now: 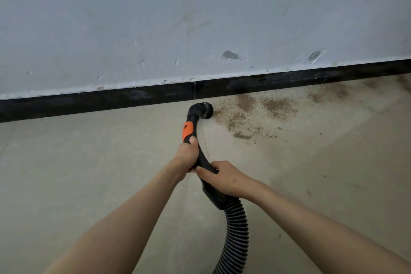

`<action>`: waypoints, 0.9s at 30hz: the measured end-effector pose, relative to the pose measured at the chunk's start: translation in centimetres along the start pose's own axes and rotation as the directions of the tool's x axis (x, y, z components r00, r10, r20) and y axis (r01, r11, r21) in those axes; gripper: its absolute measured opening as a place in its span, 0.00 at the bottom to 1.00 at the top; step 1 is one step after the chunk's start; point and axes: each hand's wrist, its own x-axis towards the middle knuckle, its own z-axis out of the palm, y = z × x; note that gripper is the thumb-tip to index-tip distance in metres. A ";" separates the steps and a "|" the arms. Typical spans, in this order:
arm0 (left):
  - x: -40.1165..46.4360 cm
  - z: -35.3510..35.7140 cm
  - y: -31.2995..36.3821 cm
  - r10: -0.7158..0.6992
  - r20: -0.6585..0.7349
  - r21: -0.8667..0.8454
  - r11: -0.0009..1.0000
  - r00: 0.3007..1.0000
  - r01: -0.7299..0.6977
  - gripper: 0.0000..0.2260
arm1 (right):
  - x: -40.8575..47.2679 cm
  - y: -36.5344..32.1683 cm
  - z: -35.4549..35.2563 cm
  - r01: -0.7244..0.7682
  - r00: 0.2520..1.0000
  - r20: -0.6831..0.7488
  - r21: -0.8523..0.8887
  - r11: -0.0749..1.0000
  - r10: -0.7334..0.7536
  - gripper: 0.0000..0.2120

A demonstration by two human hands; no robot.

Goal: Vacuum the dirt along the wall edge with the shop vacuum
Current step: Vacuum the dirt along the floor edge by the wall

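A: Where's the dirt?

B: On the floor, a brown scatter hard against the black baseboard. It runs rightward from the nozzle, thick near the board and thinning into loose specks farther out.

A: And the nozzle?

B: Down on the floor at the scatter's left edge, just beside the baseboard. It's a round black head on a bent black wand with an orange band.

A: What's the room like?

B: Pale, smooth floor, scuffed in spots. The wall is grey-white, chipped and scraped just above the baseboard.

A: Hands?

B: The left hand grips the wand just below the orange band, fingers wrapped round it. The right hand holds the wand lower down, fingers curled over it, thumb across. Both forearms are bare and reach forward, converging.

A: The hose?

B: Ribbed, black, leaving the wand's end below the right hand and curving down out of frame.
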 end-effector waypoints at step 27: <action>3.0 2.9 4.0 0.101 -0.041 0.035 0.994 0.994 -0.099 0.22 | 1.9 0.6 -5.2 0.037 0.999 -0.032 0.126 0.991 -0.033 0.19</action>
